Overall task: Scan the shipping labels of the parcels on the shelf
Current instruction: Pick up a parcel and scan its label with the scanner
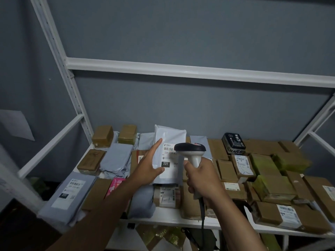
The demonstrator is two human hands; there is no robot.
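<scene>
**At the shelf front: a mailer propped up for the scanner**

Nearest the camera, the right hand (pixel 201 176) clenches the grip of a white handheld scanner (pixel 190 151), whose dark head points away from the person toward the white mailer (pixel 169 156). Its cable hangs down past the shelf edge (pixel 168 221). Holding the scanner low and level with the mailer's label (pixel 169 154) looks meant to give it a straight line to the barcode.

Just left of the scanner, the left hand (pixel 151 165) holds that mailer upright, thumb across its lower front and fingers stretched along its left edge. Whether the fingers wrap behind it cannot be told. Tilting the printed face toward the scanner head seems the point of the hold; the label, marked 231, faces the camera.

Left of the mailer lies a grey mailer (pixel 68 192) flat with a similar label facing up. Right of the scanner, brown boxes (pixel 272 178) crowd the shelf, several with labels up and easy to read where they lie. Beyond them sits a black packet (pixel 233 143), against the grey wall (pixel 181 109).
</scene>
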